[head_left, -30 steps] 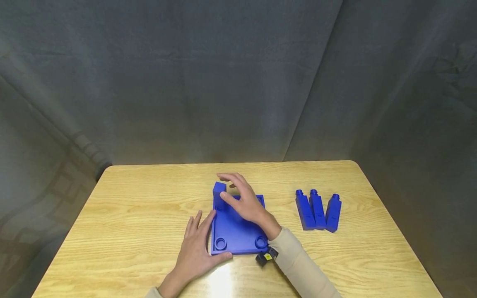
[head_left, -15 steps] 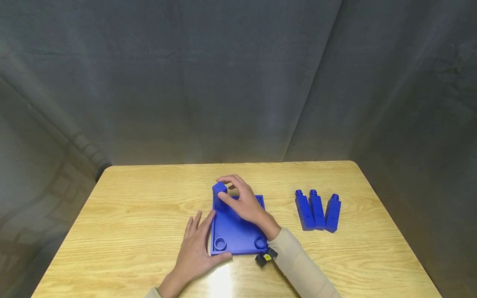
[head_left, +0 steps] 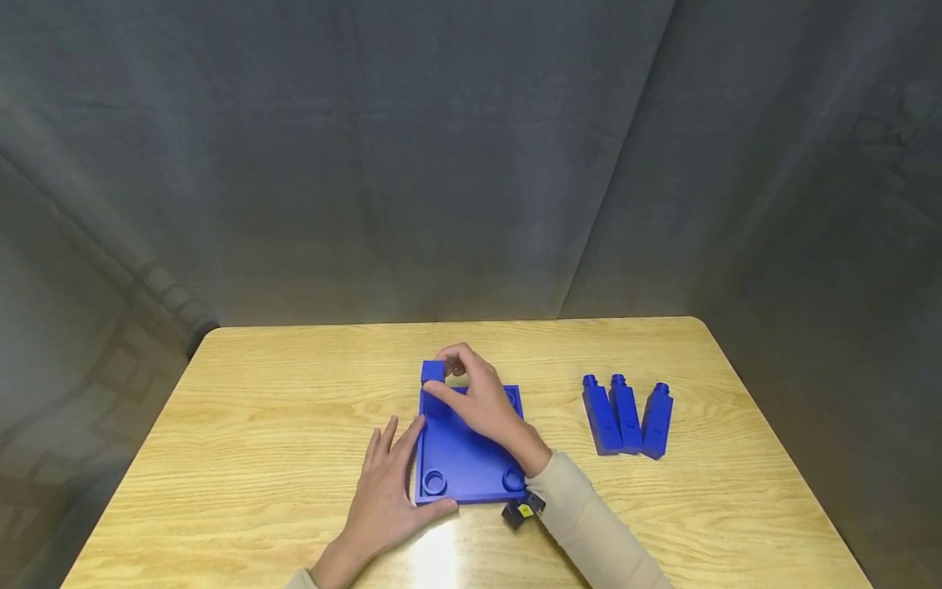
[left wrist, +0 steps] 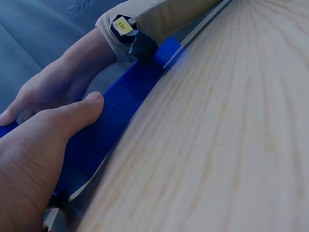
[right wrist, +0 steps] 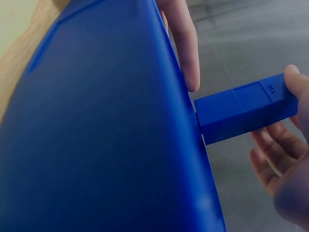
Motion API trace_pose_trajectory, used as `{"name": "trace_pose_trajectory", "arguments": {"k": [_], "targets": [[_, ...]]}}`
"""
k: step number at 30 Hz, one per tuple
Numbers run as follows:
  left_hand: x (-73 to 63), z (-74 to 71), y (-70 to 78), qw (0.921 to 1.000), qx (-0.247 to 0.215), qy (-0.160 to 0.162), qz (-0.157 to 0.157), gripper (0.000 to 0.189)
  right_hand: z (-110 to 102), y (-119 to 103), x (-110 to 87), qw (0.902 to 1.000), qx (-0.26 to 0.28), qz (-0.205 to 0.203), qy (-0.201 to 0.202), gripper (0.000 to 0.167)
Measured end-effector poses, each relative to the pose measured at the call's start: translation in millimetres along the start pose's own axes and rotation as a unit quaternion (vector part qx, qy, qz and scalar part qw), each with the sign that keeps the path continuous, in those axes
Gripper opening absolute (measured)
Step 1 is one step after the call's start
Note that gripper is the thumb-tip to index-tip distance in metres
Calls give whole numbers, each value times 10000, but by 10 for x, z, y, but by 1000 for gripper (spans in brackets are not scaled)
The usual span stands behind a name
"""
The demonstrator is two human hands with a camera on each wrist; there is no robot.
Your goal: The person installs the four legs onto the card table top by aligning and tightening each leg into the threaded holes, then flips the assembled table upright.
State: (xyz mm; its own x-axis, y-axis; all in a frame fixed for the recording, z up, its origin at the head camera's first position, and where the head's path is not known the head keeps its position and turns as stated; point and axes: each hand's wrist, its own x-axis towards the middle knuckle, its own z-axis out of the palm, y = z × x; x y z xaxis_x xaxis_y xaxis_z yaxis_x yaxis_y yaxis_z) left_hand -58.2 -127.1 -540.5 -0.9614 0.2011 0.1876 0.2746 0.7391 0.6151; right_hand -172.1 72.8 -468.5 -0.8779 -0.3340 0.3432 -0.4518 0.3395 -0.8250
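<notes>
A blue square tabletop (head_left: 471,462) lies upside down on the wooden table, with raised rims and round sockets at its corners. Upright at its far-left corner stands a blue square table leg (head_left: 433,372); the right wrist view shows this table leg (right wrist: 241,108) with its lower end right at the board. My right hand (head_left: 480,405) pinches the leg near its top between thumb and fingers. My left hand (head_left: 388,487) braces the board's near-left corner, index finger along the left edge and thumb (left wrist: 89,110) against the near side, other fingers spread.
To the right lie three more blue table legs (head_left: 626,419), threaded ends pointing away. A black wrist camera (head_left: 515,513) on the right sleeve overlaps the board's near-right corner. Dark curtains (head_left: 471,164) hang behind the wooden table (head_left: 280,393) and at both sides.
The leg has turned about its upright axis, a corner facing front half a second ago and a flat side now. The right fingers have rolled round its top. The left hand stays put.
</notes>
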Motion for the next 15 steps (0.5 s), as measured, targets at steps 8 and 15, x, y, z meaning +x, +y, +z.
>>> {"name": "trace_pose_trajectory", "arguments": {"k": [8, 15], "targets": [[1, 8, -2, 10000, 32, 31, 30, 128, -67, 39, -3, 9969, 160, -476, -605, 49], [7, 8, -2, 9999, 10, 69, 80, 128, -132, 27, 10, 9944, 282, -600, -819, 42]]}}
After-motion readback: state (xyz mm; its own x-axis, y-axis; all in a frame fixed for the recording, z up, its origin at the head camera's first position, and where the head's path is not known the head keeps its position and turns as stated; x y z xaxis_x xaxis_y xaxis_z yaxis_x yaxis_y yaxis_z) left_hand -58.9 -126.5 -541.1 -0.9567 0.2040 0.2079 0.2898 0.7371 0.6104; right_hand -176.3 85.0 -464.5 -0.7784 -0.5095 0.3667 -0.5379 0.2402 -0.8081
